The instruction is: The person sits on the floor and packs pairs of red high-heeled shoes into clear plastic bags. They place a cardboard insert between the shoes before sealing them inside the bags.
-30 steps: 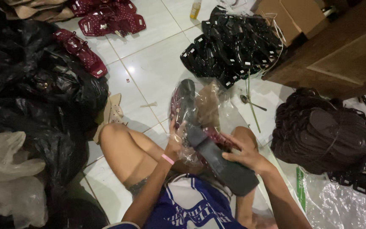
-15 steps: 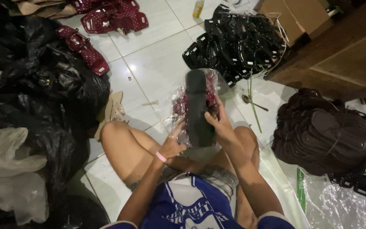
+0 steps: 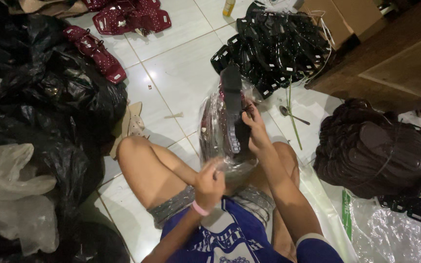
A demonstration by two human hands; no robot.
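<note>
I sit on a white tiled floor with my knees bent. My right hand [image 3: 254,130] grips a black shoe sole [image 3: 233,109] and holds it upright, its lower part inside a clear plastic bag [image 3: 215,129] that also holds dark red pieces. My left hand [image 3: 209,184] pinches the near edge of that bag, just above my lap; a pink band circles the wrist. The bag rests between my knees.
A heap of black shoe uppers [image 3: 274,46] lies ahead. Dark red uppers [image 3: 125,19] lie at the far left, black bin bags [image 3: 49,102] at my left. Stacked brown soles [image 3: 373,148] and a wooden cabinet [image 3: 395,58] are at my right. A spoon [image 3: 293,115] lies on the tiles.
A second ago the sole lay flat across my lap in both hands. My right hand has since lifted it upright and pushed it into the clear bag; my left hand dropped to the bag's edge.
</note>
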